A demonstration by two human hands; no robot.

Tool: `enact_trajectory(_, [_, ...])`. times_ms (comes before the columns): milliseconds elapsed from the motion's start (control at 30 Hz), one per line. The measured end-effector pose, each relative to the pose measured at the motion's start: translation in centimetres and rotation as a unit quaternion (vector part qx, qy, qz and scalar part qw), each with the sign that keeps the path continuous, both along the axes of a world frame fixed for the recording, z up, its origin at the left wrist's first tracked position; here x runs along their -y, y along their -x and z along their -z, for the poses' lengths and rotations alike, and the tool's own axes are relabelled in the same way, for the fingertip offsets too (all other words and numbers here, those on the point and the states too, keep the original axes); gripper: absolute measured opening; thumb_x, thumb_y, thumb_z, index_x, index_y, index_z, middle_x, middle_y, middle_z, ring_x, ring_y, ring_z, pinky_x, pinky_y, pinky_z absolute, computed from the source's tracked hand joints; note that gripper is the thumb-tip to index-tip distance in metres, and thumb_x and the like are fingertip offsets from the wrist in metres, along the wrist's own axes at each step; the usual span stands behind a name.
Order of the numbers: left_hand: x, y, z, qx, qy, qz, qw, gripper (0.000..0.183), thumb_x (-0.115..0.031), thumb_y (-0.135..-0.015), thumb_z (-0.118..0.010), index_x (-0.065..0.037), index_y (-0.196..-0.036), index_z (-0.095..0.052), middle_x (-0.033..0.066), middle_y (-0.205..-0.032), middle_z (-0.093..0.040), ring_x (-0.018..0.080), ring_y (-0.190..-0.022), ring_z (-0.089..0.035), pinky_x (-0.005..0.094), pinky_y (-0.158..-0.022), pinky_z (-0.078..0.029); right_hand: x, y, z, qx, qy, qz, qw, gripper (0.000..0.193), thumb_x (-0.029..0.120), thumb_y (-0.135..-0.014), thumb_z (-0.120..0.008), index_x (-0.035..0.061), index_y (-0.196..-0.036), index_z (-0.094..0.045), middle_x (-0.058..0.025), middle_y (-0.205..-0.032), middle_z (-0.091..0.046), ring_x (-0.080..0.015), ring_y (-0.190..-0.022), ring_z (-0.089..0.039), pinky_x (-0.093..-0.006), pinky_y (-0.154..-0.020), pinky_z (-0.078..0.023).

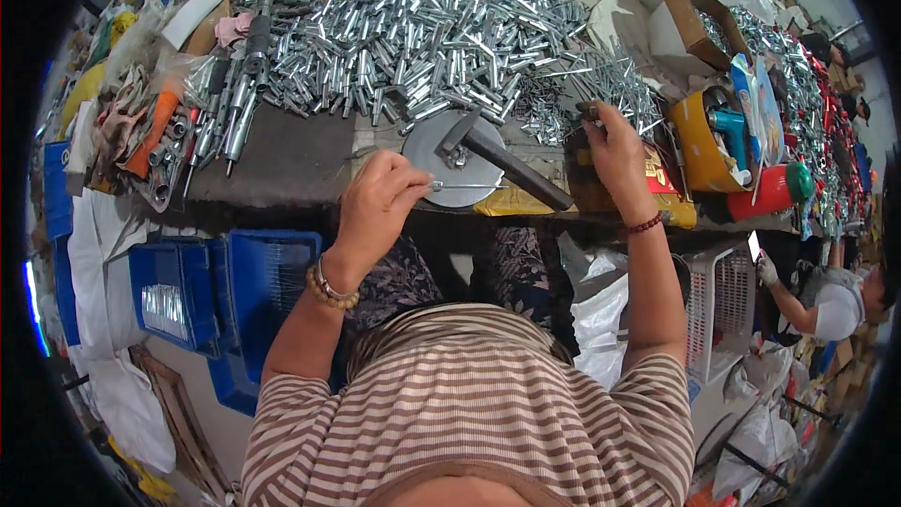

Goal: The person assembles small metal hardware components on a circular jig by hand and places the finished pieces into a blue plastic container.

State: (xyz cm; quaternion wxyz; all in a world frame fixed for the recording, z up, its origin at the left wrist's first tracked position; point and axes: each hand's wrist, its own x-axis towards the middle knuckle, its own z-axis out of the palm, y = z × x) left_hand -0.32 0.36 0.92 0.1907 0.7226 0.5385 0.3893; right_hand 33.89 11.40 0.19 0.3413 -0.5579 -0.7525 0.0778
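My left hand (377, 199) is closed in a pinch on a thin metal rod (474, 187), which points right across the near edge of a round grey metal plate (422, 143). A hammer (516, 167) lies over that plate, its dark handle slanting toward me at the right. Small metal bits sit by the hammer head. My right hand (617, 161) is raised beside the pile of small pins (544, 117), thumb and fingers pinched together. Something small and dark shows at its fingertips, too small to name.
A large heap of shiny metal tubes (413, 38) covers the bench's far side. Long tools (246, 84) lie at left; a yellow container (699, 145) and a red bottle (758, 195) stand at right. Blue bins (174, 296) are below left. Another person (831, 305) is at far right.
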Motion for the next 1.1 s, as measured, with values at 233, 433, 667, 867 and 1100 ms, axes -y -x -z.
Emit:
enact_trajectory(233, [-0.1,-0.2,0.1,0.012,-0.001,-0.009,1.000,0.010,-0.007,-0.086,-0.078,-0.007,-0.096,-0.075,0.0066,-0.092,-0.061,0.0264,-0.085,-0.064,0.0389,-0.074,-0.051,0.3,-1.0,-0.4,0.061,0.028,0.019,0.998,0.024,0.014,-0.089,-0.073,0.0030,-0.110,-0.067,-0.0150,-0.105,-0.068,-0.0398,-0.095,-0.067,-0.0454,-0.078,-0.054])
enact_trajectory(433, [0.1,-0.2,0.1,0.005,-0.008,-0.012,1.000,0.011,-0.006,-0.085,-0.078,-0.007,-0.096,-0.075,0.0072,-0.092,-0.061,0.0272,-0.084,-0.064,0.0396,-0.074,-0.051,1.5,0.6,-1.8,0.048,0.057,0.025,0.997,0.017,0.016,-0.087,-0.075,0.0046,-0.099,-0.072,-0.0112,-0.100,-0.067,-0.0364,-0.091,-0.068,-0.0440,-0.076,-0.054])
enact_trajectory(667, [0.2,0.0,0.2,0.012,-0.012,-0.012,1.000,0.012,-0.006,-0.084,-0.079,-0.007,-0.096,-0.076,0.0068,-0.091,-0.061,0.0271,-0.083,-0.064,0.0395,-0.073,-0.051,0.8,1.2,-1.7,0.118,0.039,0.006,0.992,0.013,0.013,-0.086,-0.075,0.0052,-0.095,-0.070,-0.0103,-0.098,-0.066,-0.0356,-0.091,-0.068,-0.0464,-0.076,-0.054])
enact_trajectory(867, [0.2,0.1,0.1,0.001,-0.014,-0.002,1.000,0.015,-0.001,-0.085,-0.077,-0.004,-0.100,-0.076,0.0078,-0.093,-0.062,0.0233,-0.083,-0.064,0.0342,-0.073,-0.051,0.8,1.1,-1.3,0.155,0.018,0.031,0.987,0.012,0.013,-0.091,-0.070,0.0060,-0.099,-0.065,-0.0119,-0.098,-0.064,-0.0373,-0.092,-0.067,-0.0477,-0.075,-0.054])
enact_trajectory(1100, [0.1,0.1,0.5,-0.014,-0.031,-0.013,0.999,0.014,-0.005,-0.086,-0.077,-0.008,-0.099,-0.077,0.0073,-0.094,-0.062,0.0260,-0.084,-0.064,0.0370,-0.073,-0.052,5.3,9.5,-5.3,0.154,-0.009,-0.107,0.982,0.014,0.006,-0.088,-0.068,0.0063,-0.100,-0.059,-0.0130,-0.099,-0.060,-0.0359,-0.092,-0.065,-0.0462,-0.075,-0.054])
